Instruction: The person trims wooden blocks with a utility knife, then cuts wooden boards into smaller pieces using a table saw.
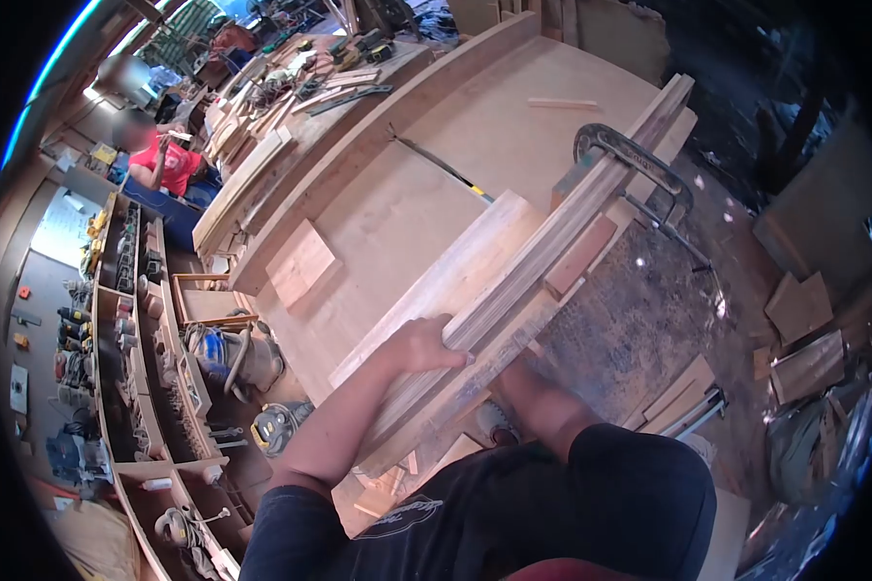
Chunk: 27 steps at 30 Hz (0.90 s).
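My left hand (419,347) is closed over the near end of a stack of long wooden strips (533,266) along the workbench edge. My right hand (513,378) reaches below the near edge of the strips, and its fingers are hidden beneath the wood. Farther along, a C-clamp (646,163) holds the stack at its far part. A short reddish wood block (581,255) lies against the strips' outer side. Next to the stack, on its inner side, lies a wide pale board (446,276).
On the workbench (388,228) lie a square wood piece (302,263), a thin stick (562,104) and a dark rod-like tool (441,165). A person in red (170,165) sits at left. Tool shelves (131,387) and a shop vacuum (237,356) stand nearby; offcuts (809,366) lie right.
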Motion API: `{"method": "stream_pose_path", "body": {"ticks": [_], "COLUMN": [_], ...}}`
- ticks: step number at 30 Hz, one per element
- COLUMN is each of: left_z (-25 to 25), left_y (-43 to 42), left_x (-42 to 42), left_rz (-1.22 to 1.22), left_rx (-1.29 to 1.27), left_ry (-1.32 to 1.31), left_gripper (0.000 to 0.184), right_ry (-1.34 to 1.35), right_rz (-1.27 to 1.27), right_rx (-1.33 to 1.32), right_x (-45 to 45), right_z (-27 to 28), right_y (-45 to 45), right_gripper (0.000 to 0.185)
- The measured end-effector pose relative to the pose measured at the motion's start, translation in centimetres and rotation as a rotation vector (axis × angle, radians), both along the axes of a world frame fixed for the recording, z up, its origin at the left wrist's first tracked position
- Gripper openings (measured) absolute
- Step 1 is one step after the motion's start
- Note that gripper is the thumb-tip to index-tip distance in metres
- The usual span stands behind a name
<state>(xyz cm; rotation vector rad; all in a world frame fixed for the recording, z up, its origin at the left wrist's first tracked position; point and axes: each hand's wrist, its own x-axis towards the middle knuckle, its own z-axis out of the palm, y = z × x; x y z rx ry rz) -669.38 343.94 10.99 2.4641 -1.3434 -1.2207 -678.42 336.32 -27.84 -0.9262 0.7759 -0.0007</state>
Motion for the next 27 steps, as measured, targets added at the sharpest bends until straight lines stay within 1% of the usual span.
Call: {"method": "stream_pose_path", "body": {"ticks": [5, 8, 9, 10, 11, 12, 14, 16, 17, 18, 20, 21, 22, 23, 24, 26, 27], "left_z": [-0.2, 0.3, 0.1, -0.2, -0.5, -0.5, -0.3, -0.5, -0.5, -0.6, -1.0, -0.7, -0.4, -0.4, -0.2, -0.1, 0.1], "left_y": [0.0, 0.1, 0.2, 0.3, 0.3, 0.4, 0.3, 0.6, 0.7, 0.6, 0.8, 0.5, 0.5, 0.7, 0.8, 0.7, 0.7], "left_x": [0.4, 0.1, 0.2, 0.2, 0.4, 0.5, 0.5, 0.3, 0.3, 0.4, 0.3, 0.4, 0.3, 0.2, 0.2, 0.4, 0.5], "left_rz": [-0.019, -0.003, -0.002, -0.001, 0.006, 0.014, 0.006, 0.017, 0.006, -0.002, 0.028, 0.021, 0.013, 0.035, 0.048, 0.029, 0.041], "left_rx": [0.005, -0.008, -0.019, -0.031, -0.018, -0.03, -0.009, -0.031, -0.039, -0.052, -0.062, -0.033, 0.0, -0.019, -0.021, -0.023, -0.027], "left_ry": [-0.02, 0.022, 0.002, -0.017, -0.005, 0.004, 0.013, -0.021, -0.025, -0.033, -0.007, 0.0, 0.007, -0.003, -0.005, 0.03, 0.035], "left_gripper": [0.094, 0.093, 0.093, 0.094, 0.095, 0.095, 0.095, 0.095, 0.095, 0.095, 0.096, 0.096, 0.096, 0.095, 0.095, 0.095, 0.095], "right_ry": [0.026, 0.071, 0.128, 0.144, 0.156, 0.192, 0.174, -0.036, 0.034, -0.294, -0.142, -0.161, -0.218, -0.275, -0.292, -0.183, -0.193], "right_rz": [0.068, 0.308, 0.544, 0.835, 1.129, 1.147, 0.979, 0.598, 0.534, 0.438, 0.528, 0.535, 0.593, 0.65, 0.653, 0.834, 0.847], "right_rx": [0.0, -0.007, -0.081, -0.203, -0.33, -0.337, -0.44, -1.136, -1.416, -1.894, -2.285, -2.297, -2.416, -2.53, -2.534, -2.284, -2.287], "right_x": [-2.2, -7.0, -9.1, -11.4, -14.3, -16.7, -20.1, -19.3, -17.1, -15.1, -10.6, -8.4, -6.2, -5.1, -4.9, -4.4, -4.1], "right_z": [0.6, 2.5, 3.8, 6.5, 11.5, 17.3, 26.8, 32.9, 36.8, 37.8, 40.8, 39.9, 37.4, 36.1, 36.3, 36.4, 36.7], "right_y": [-2.2, -5.1, -6.8, -9.1, -12.1, -14.4, -19.2, -22.9, -24.1, -26.1, -28.7, -31.3, -34.0, -35.6, -35.9, -36.5, -36.5], "right_gripper": [0.042, 0.042, 0.041, 0.041, 0.041, 0.035, 0.032, 0.035, 0.046, 0.056, 0.062, 0.062, 0.064, 0.066, 0.066, 0.071, 0.071]}}
